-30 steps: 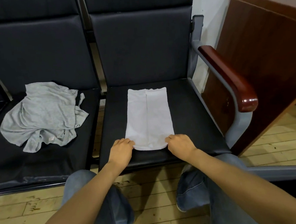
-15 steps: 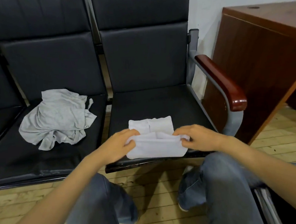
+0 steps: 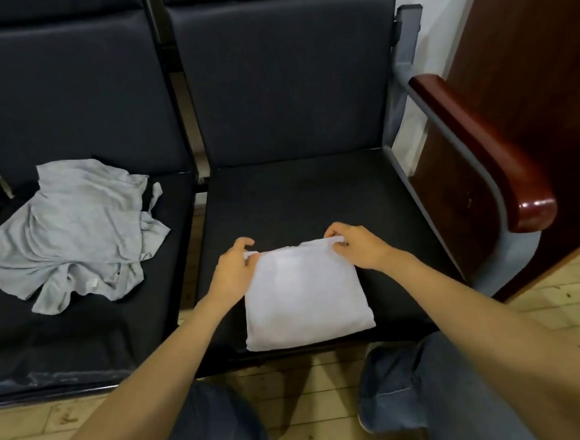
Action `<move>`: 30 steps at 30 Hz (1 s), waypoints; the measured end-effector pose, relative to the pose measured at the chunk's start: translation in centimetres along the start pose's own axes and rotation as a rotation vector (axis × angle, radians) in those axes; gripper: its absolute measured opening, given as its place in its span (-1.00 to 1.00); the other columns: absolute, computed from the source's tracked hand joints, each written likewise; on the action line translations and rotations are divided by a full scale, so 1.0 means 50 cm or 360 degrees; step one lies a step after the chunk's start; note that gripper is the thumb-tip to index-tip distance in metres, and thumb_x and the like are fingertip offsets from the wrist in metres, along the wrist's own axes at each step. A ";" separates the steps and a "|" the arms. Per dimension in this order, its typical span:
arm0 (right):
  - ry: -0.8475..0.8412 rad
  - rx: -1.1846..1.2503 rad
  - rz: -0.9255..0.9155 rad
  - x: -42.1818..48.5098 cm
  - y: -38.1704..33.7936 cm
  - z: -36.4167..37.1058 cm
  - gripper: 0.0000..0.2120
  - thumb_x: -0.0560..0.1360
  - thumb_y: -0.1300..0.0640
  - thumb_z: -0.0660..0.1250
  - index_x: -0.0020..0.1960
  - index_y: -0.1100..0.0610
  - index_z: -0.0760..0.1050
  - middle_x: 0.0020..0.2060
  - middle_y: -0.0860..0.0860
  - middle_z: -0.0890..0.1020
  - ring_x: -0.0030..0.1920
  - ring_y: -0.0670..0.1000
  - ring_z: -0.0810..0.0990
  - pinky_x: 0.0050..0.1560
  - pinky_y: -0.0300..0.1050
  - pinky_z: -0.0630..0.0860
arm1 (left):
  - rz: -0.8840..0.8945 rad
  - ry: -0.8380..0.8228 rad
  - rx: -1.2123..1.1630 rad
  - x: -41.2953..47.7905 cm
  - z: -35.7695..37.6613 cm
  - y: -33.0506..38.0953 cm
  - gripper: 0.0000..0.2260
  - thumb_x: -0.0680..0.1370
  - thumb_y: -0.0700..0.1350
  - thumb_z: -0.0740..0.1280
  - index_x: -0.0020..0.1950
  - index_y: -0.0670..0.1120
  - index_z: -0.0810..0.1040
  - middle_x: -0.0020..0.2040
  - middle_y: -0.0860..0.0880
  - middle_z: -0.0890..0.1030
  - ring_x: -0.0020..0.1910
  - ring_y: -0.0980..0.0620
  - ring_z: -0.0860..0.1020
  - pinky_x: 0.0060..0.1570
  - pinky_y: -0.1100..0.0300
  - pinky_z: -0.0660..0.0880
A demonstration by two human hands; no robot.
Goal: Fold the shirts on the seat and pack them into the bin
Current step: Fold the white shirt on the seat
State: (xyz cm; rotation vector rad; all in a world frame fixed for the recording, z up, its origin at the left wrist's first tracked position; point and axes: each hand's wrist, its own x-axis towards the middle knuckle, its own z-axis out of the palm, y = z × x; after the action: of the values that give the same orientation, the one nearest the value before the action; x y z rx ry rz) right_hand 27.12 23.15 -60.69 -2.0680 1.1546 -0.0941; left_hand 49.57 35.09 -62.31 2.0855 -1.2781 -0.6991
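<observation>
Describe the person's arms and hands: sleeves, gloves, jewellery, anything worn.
The left hand and right hand are bare: no gloves, and no rings show. The left forearm and right forearm are bare as far as the frame's lower edge, with no sleeve, watch or bracelet in view.

head-worn view, looking down, close over black seat (image 3: 314, 197)

Bare black seat (image 3: 307, 198) lies open beyond the white shirt (image 3: 304, 298), hemmed rightward by the wooden armrest (image 3: 483, 151) and leftward by the crumpled grey shirt (image 3: 73, 228).
</observation>
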 end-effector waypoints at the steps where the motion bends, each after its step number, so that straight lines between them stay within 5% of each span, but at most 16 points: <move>1: 0.0034 0.0032 0.0029 0.006 0.010 0.009 -0.77 0.61 0.17 0.16 0.26 0.07 0.40 0.02 0.00 0.51 -0.06 -0.06 0.50 -0.12 -0.23 0.44 | -0.0015 0.0040 0.0058 0.004 0.008 -0.011 -0.68 0.62 -0.12 0.22 0.37 -0.09 0.36 0.14 -0.12 0.57 0.02 -0.01 0.54 -0.03 0.21 0.43; 5: 0.0234 0.0220 0.0093 0.011 0.041 0.047 -0.69 0.56 0.03 0.28 0.29 0.04 0.40 0.07 -0.03 0.50 0.01 -0.04 0.50 0.00 -0.18 0.43 | -0.0066 0.0155 0.0019 -0.001 0.021 -0.043 -0.63 0.57 0.02 0.29 0.34 -0.07 0.38 0.00 -0.07 0.59 -0.04 -0.03 0.57 -0.05 0.11 0.51; 8: 0.0423 0.0176 0.0063 0.010 0.043 0.061 -0.82 0.56 0.08 0.28 0.15 0.06 0.48 0.01 -0.04 0.55 -0.01 -0.02 0.54 -0.01 -0.19 0.46 | -0.0005 0.0249 -0.0161 -0.007 0.019 -0.037 -0.68 0.54 -0.01 0.35 0.25 -0.07 0.44 -0.16 0.01 0.57 -0.15 0.01 0.58 -0.12 0.11 0.55; 14: 0.0609 0.0338 -0.0063 -0.003 0.016 0.048 -0.89 0.60 0.13 0.22 0.07 0.07 0.49 -0.05 -0.07 0.56 -0.06 -0.14 0.53 -0.09 -0.38 0.42 | 0.0121 0.0459 -0.0577 -0.013 0.014 -0.008 -0.78 0.58 -0.09 0.30 0.21 -0.01 0.44 -0.07 0.09 0.57 -0.11 0.08 0.58 -0.13 0.21 0.54; 16: 0.0601 0.0177 0.0061 0.010 0.023 0.056 -0.80 0.59 0.14 0.22 0.21 0.08 0.46 0.07 0.00 0.55 0.05 -0.07 0.52 0.03 -0.28 0.44 | 0.0029 0.0485 -0.0452 -0.001 0.022 -0.024 -0.69 0.58 -0.08 0.30 0.31 -0.02 0.38 -0.05 0.04 0.56 -0.07 0.01 0.57 -0.04 0.07 0.56; 19: 0.0675 -0.0137 0.0150 0.017 0.024 0.069 -0.61 0.59 0.17 0.23 0.41 0.14 0.33 0.28 0.08 0.46 0.32 0.06 0.38 0.32 -0.07 0.34 | -0.0020 0.0446 0.0028 0.000 0.035 -0.041 -0.54 0.60 -0.06 0.26 0.47 -0.09 0.25 0.29 -0.07 0.44 0.26 -0.04 0.42 0.24 0.02 0.42; 22: 0.0795 -0.0283 -0.0237 0.004 -0.002 0.082 -0.66 0.59 0.21 0.21 0.36 0.21 0.41 0.30 0.12 0.48 0.38 0.12 0.36 0.39 -0.07 0.23 | 0.0199 0.0465 0.0452 -0.018 0.040 -0.023 -0.61 0.64 -0.08 0.15 0.44 -0.18 0.31 0.42 -0.14 0.33 0.40 -0.09 0.28 0.37 0.04 0.23; 24: 0.0771 -0.0381 -0.0416 -0.007 -0.020 0.103 -0.62 0.60 0.10 0.09 0.33 0.21 0.46 0.29 0.13 0.51 0.39 0.15 0.38 0.40 -0.03 0.21 | 0.0321 0.0317 0.0652 -0.042 0.051 -0.007 -0.56 0.66 0.02 -0.02 0.42 -0.18 0.36 0.44 -0.14 0.33 0.45 -0.10 0.24 0.44 0.03 0.10; 26: 0.0554 -0.0510 -0.0402 -0.017 -0.037 0.128 -0.39 0.55 -0.10 -0.17 0.44 0.15 0.34 0.39 0.09 0.41 0.48 0.11 0.24 0.46 0.01 0.10 | 0.0340 0.0114 0.0827 -0.061 0.069 -0.001 -0.34 0.59 0.17 -0.26 0.45 -0.17 0.33 0.48 -0.12 0.29 0.50 -0.08 0.17 0.48 0.02 -0.07; 30: 0.0166 -0.0880 -0.0203 -0.018 -0.038 0.160 -0.20 0.42 -0.30 -0.54 0.56 -0.01 -0.13 0.56 -0.02 -0.05 0.54 0.04 -0.20 0.47 0.08 -0.27 | 0.0270 -0.0104 0.1085 -0.067 0.106 -0.030 -0.30 0.65 0.14 -0.29 0.33 -0.25 0.48 0.35 -0.19 0.47 0.34 -0.17 0.44 0.30 -0.22 0.24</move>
State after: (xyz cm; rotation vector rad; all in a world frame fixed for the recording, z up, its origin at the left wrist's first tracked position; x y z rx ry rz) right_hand 31.11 29.03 -64.96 -2.6500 1.2051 0.0661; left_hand 45.44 37.57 -66.57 2.4343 -1.8994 -0.2692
